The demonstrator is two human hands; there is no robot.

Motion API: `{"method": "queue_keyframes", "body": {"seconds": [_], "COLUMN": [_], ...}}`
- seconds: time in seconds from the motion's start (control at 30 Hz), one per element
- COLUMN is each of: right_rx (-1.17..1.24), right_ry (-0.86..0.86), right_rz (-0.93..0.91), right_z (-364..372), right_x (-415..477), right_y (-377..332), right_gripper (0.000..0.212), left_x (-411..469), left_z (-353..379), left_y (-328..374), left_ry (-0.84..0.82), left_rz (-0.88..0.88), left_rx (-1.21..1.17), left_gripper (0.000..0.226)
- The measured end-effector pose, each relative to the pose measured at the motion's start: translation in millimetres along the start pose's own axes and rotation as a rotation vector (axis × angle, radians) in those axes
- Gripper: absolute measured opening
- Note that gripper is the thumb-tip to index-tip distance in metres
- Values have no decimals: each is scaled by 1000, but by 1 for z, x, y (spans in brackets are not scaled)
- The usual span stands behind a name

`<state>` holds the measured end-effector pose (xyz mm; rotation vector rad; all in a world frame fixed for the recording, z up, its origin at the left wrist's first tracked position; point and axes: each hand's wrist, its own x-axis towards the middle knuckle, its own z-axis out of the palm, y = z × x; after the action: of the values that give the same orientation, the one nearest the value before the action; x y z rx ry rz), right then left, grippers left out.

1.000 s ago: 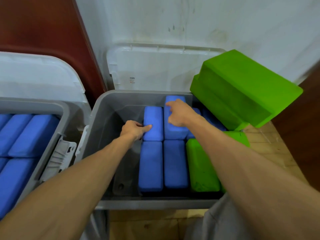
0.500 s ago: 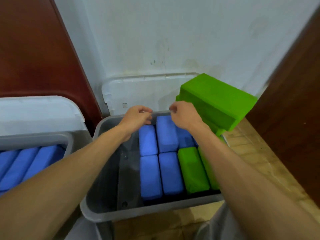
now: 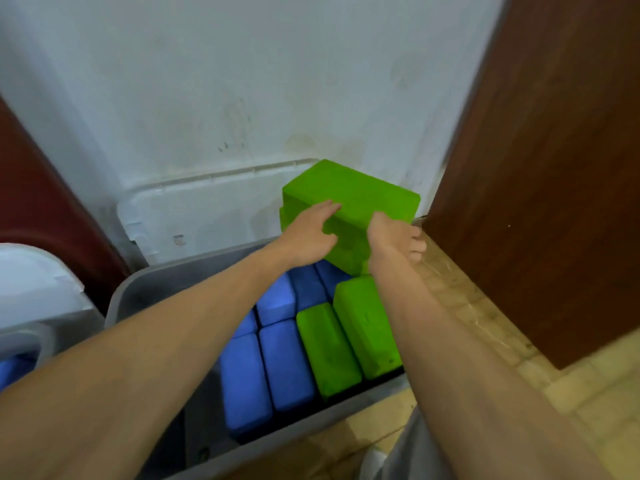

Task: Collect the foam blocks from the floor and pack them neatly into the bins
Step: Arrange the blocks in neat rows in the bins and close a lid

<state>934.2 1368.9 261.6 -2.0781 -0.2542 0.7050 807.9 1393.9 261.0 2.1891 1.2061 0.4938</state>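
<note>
A grey bin (image 3: 138,289) holds several blue foam blocks (image 3: 287,365) in rows, with two green blocks (image 3: 329,351) on edge along its right side. Two more green blocks (image 3: 363,199) are stacked at the bin's far right corner, leaning towards the wall. My left hand (image 3: 311,233) lies with spread fingers on the near face of this stack, thumb lower down. My right hand (image 3: 394,237) is against the stack's right end, fingers loosely pointing right; how far it holds the block is unclear.
The bin's white lid (image 3: 207,209) leans on the wall behind. A second grey bin (image 3: 20,337) with blue blocks and its own lid is at the left edge. A brown cabinet (image 3: 554,168) stands close on the right, over tiled floor (image 3: 485,323).
Both hands have left the blue blocks in the bin and moved right and up onto the stacked green blocks. The view has tilted up and to the right.
</note>
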Motion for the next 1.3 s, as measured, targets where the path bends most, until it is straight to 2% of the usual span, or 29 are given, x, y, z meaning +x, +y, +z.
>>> {"method": "queue_keyframes", "body": {"seconds": [0.1,0.2,0.27,0.37,0.47,0.53,0.7,0.77,0.83,0.9,0.97,1.13,1.17,1.3], "right_rx": [186,304,348,382,381,383,397,410,346,207,107,-70,-112,-262], "right_ry": [-176,-179,-172,-161,-133,-138,-383,-510,-619,-692,-782,-930,-940,-928], "right_rz": [-15,9,20,2,-44,-114,-275,-349,-460,-563,-606,-656,-663,-766], "right_z": [4,-1,-3,-5,-7,-5,11,18,24,32,43,66,70,89], "right_x": [6,5,3,-2,-13,-20,-51,-71,-91,-109,-124,-153,-157,-168], "right_y": [9,10,8,5,0,-5,-19,-25,-29,-28,-21,-4,-2,16], "right_gripper": [50,50,56,53,74,81,98,89,82,91,96,68,66,70], "left_x": [6,7,6,3,-5,-11,-36,-54,-74,-94,-113,-159,-165,-181], "left_z": [6,8,7,4,0,-8,-54,-76,-95,-110,-119,-113,-110,-95], "left_y": [-8,-11,-12,-15,-14,-10,-13,-20,-35,-55,-73,-101,-105,-114], "left_ry": [-107,-84,-25,77,145,218,469,523,550,557,554,546,527,445], "left_rz": [-13,-14,-5,10,47,65,-25,-101,-123,-99,-115,-266,-315,-499], "left_rx": [89,50,15,-16,-45,-40,59,137,123,-25,-90,-194,-239,-472], "left_gripper": [68,68,65,61,59,58,59,49,34,14,5,7,5,23]}}
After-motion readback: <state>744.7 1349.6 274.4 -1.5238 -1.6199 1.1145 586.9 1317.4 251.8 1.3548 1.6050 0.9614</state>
